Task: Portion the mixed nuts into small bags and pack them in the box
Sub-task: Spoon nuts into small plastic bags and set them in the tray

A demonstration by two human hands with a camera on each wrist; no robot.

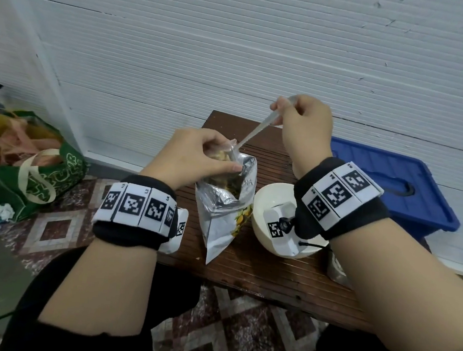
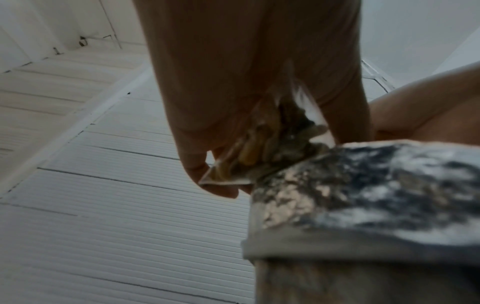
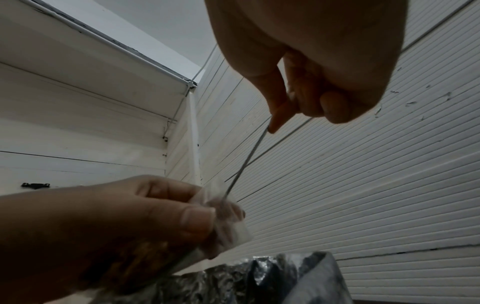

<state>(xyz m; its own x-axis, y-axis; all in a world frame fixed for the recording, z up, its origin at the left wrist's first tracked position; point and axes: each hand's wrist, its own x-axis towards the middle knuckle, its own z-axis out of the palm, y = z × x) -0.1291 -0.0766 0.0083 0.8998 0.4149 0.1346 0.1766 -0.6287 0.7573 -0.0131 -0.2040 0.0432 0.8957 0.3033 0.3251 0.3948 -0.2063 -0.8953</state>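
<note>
My left hand (image 1: 212, 156) pinches the mouth of a small clear bag (image 1: 224, 154) with nuts in it, held just above the open silver foil nut bag (image 1: 221, 214) that stands on the wooden table (image 1: 258, 271). My right hand (image 1: 284, 109), raised behind it, grips the handle end of a long thin spoon (image 1: 254, 133) whose tip goes into the small bag. The left wrist view shows nuts in the small bag (image 2: 254, 148) under my fingers, over the foil bag (image 2: 363, 195). In the right wrist view the spoon (image 3: 246, 156) runs down into the small bag (image 3: 228, 222).
A white bowl (image 1: 262, 198) sits right of the foil bag, partly hidden by my right wrist. A blue plastic box with lid (image 1: 388, 179) stands at the table's far right. A green shopping bag (image 1: 41, 168) lies on the tiled floor, left. A ribbed white wall stands close behind.
</note>
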